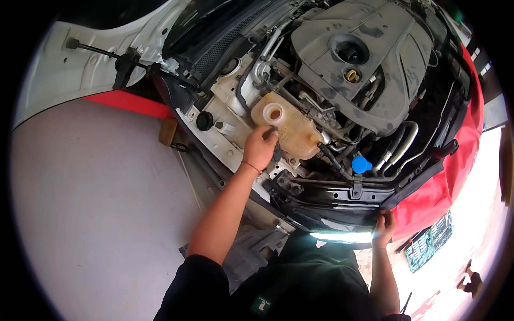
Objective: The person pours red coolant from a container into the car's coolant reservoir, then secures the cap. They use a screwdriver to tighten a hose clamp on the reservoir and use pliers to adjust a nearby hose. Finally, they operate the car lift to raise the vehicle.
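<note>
While the translucent tank (295,136) by the left edge of the engine bay (230,153) stands uncapped, opening apparently done and closing not, the left hand (261,147) curls its fingers beside it, the right hand (383,227) at the front edge, both grips unclear.

Car repair workshop, by the look of it. Engine bay (334,196) exposed: dusty grey moulded-plastic engine cover (321,56), uncapped yellowed translucent plastic tank (292,131). Glossy red protective sheet (428,203) draped over front bodywork. On pale floor (474,230): open teal tool case (410,263), rows of metal tools (422,247).
</note>
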A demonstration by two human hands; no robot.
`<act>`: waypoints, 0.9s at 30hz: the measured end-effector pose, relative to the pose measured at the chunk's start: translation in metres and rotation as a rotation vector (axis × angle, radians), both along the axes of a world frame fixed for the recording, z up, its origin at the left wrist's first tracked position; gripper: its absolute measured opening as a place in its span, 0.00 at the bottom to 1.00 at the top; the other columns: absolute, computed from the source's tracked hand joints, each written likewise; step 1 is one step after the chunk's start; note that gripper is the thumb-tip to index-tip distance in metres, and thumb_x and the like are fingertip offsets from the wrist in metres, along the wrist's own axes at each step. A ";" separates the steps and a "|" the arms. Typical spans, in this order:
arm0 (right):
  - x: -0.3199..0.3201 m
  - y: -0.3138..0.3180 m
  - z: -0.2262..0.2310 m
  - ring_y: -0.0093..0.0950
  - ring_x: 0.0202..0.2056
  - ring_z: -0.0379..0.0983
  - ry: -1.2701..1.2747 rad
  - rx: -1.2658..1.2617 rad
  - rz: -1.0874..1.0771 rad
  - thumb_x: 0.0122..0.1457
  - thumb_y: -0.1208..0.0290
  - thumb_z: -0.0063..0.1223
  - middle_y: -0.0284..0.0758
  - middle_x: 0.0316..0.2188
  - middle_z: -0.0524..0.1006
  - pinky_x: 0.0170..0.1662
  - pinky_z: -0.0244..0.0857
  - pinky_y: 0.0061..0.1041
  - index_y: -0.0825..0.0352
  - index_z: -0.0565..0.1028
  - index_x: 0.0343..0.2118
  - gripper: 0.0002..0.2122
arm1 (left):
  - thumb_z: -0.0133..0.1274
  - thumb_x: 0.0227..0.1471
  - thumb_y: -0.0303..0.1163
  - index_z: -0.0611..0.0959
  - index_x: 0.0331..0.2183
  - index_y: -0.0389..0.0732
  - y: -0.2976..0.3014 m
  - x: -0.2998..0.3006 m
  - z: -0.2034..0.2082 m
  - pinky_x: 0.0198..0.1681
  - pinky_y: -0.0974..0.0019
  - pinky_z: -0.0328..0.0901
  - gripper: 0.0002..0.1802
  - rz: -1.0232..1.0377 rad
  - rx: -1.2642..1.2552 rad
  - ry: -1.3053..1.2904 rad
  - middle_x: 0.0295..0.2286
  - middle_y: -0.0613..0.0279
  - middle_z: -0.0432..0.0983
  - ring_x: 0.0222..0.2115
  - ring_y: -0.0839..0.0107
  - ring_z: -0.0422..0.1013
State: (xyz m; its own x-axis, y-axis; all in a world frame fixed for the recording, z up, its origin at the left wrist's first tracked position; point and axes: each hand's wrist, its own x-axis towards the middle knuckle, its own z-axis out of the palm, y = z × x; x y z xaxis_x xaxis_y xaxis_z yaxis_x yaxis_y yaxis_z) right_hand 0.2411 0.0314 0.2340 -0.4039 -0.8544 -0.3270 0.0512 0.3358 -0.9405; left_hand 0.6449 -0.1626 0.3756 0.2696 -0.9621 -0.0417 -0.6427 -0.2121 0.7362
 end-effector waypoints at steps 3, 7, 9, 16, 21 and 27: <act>-0.003 0.000 -0.001 0.13 0.15 0.58 0.042 -0.034 -0.002 0.58 0.76 0.44 0.28 0.22 0.71 0.16 0.51 0.15 0.66 0.72 0.34 0.05 | 0.54 0.52 0.30 0.77 0.43 0.34 0.004 -0.017 0.011 0.44 0.56 0.67 0.16 0.091 -0.207 -0.130 0.41 0.44 0.74 0.41 0.48 0.72; 0.001 -0.003 0.000 0.15 0.11 0.57 0.108 -0.090 -0.015 0.55 0.75 0.45 0.29 0.21 0.71 0.13 0.51 0.18 0.68 0.73 0.32 0.05 | 0.54 0.49 0.26 0.78 0.42 0.36 -0.028 -0.029 0.013 0.50 0.56 0.63 0.16 -0.042 -0.525 -0.488 0.41 0.51 0.71 0.46 0.52 0.68; 0.005 -0.008 0.010 0.15 0.11 0.57 0.056 -0.028 -0.015 0.55 0.75 0.45 0.28 0.21 0.70 0.13 0.51 0.18 0.68 0.72 0.32 0.05 | 0.52 0.48 0.25 0.78 0.41 0.36 -0.051 -0.031 -0.007 0.52 0.57 0.62 0.15 -0.214 -0.531 -0.705 0.40 0.54 0.72 0.46 0.55 0.67; 0.004 -0.007 0.013 0.15 0.13 0.58 0.054 0.011 -0.021 0.55 0.75 0.43 0.28 0.20 0.69 0.15 0.52 0.17 0.67 0.72 0.32 0.06 | 0.49 0.45 0.22 0.79 0.35 0.40 -0.065 -0.046 -0.007 0.51 0.59 0.62 0.12 -0.544 -0.306 -0.722 0.35 0.57 0.71 0.42 0.57 0.67; 0.000 -0.002 0.010 0.14 0.23 0.61 0.048 0.034 0.030 0.58 0.76 0.43 0.26 0.22 0.68 0.26 0.56 0.15 0.67 0.72 0.33 0.04 | 0.48 0.46 0.19 0.78 0.35 0.39 -0.019 -0.027 -0.002 0.46 0.59 0.64 0.11 -0.587 -0.315 -0.383 0.35 0.57 0.72 0.41 0.55 0.68; 0.001 -0.003 0.006 0.15 0.23 0.61 0.060 0.003 0.026 0.57 0.76 0.43 0.25 0.22 0.68 0.26 0.56 0.14 0.67 0.72 0.33 0.05 | 0.46 0.47 0.14 0.78 0.33 0.37 0.040 -0.006 0.027 0.40 0.60 0.67 0.11 -0.381 -0.283 -0.067 0.33 0.54 0.73 0.36 0.54 0.72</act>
State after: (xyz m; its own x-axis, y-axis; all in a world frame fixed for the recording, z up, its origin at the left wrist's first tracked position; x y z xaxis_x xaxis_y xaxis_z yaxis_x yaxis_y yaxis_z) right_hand 0.2425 0.0288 0.2399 -0.4007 -0.8638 -0.3056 -0.0138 0.3392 -0.9406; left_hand 0.6386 -0.1229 0.4027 -0.1111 -0.9641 0.2412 -0.6836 0.2503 0.6856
